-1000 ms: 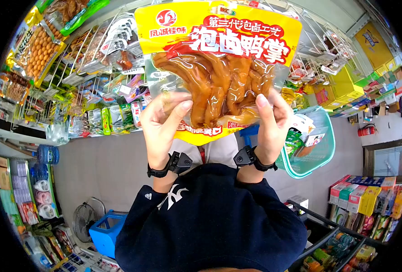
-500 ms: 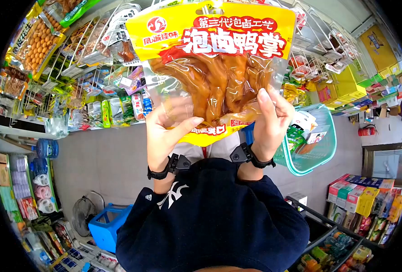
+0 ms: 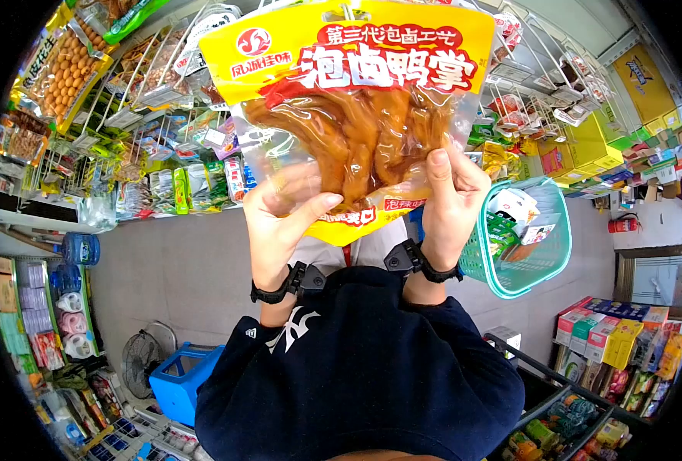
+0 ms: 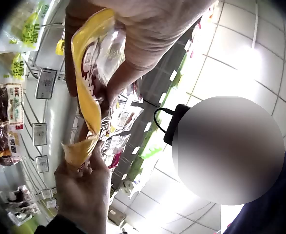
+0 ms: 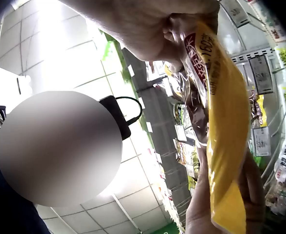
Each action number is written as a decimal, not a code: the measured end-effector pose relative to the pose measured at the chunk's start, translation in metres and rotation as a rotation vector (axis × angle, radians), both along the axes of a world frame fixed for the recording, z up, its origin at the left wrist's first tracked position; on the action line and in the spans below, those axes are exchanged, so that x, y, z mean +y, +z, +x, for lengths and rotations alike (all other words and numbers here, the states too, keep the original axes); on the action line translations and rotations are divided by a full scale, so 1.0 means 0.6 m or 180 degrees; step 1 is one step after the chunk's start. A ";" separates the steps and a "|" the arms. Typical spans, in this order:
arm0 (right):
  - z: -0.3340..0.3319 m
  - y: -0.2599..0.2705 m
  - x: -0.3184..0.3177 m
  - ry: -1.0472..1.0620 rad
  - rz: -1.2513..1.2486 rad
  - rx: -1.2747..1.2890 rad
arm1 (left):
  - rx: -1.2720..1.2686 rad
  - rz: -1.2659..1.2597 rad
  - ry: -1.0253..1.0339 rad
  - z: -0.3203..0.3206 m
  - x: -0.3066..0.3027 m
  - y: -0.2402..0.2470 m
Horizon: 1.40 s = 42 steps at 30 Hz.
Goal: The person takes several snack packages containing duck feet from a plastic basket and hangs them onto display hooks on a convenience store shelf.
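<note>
A yellow-topped, clear-fronted bag of duck feet (image 3: 356, 146) is held up in front of the person in the head view, its printed face toward the head camera. The left hand (image 3: 274, 230) grips its lower left edge, thumb over the front and fingers behind the clear film. At the lower right edge, the right hand (image 3: 453, 215) pinches it, thumb on the front. Both wrist views show the bag edge-on: the left hand (image 4: 152, 34) is at the top of the left wrist view, the right hand (image 5: 143, 27) at the top of the right wrist view.
A mint-green basket (image 3: 519, 288) with several packets inside stands to the right. Wire racks hung with snack packets (image 3: 64, 84) lie ahead, behind the bag. A blue stool (image 3: 183, 388) and a fan (image 3: 142, 361) are at the lower left, stacked boxes (image 3: 602, 334) at the right.
The bag has shifted left in the head view and tilted slightly, its left side lower. The left thumb now lies more sideways across the front. Both hands still hold the bag.
</note>
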State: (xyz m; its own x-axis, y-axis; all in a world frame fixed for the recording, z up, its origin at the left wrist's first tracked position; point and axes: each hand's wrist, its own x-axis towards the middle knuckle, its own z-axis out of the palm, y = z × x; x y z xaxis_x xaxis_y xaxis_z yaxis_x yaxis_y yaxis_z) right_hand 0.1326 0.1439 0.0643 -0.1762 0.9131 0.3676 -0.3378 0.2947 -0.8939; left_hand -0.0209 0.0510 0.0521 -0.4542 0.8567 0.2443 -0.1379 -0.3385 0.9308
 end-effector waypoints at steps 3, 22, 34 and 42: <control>-0.008 0.001 0.003 0.0086 -0.0091 0.0208 | -0.0063 0.0026 0.0072 0.000 -0.001 0.006; 0.002 0.015 -0.003 0.1209 -0.0180 -0.0085 | -0.0170 0.0045 0.0134 0.001 -0.012 0.018; -0.002 0.010 -0.009 0.1160 -0.0125 0.0135 | 0.0260 -0.0062 0.0066 0.002 -0.019 0.024; -0.003 0.008 -0.011 0.1087 -0.0108 0.0290 | 0.0420 -0.0099 0.0036 0.003 -0.020 0.023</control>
State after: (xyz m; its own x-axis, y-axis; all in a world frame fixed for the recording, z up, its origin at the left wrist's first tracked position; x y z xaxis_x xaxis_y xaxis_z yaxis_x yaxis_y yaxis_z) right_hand 0.1308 0.1371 0.0692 -0.4412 0.8192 0.3665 -0.4906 0.1218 -0.8628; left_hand -0.0191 0.0391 0.0661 -0.4297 0.8598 0.2759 -0.0099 -0.3101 0.9507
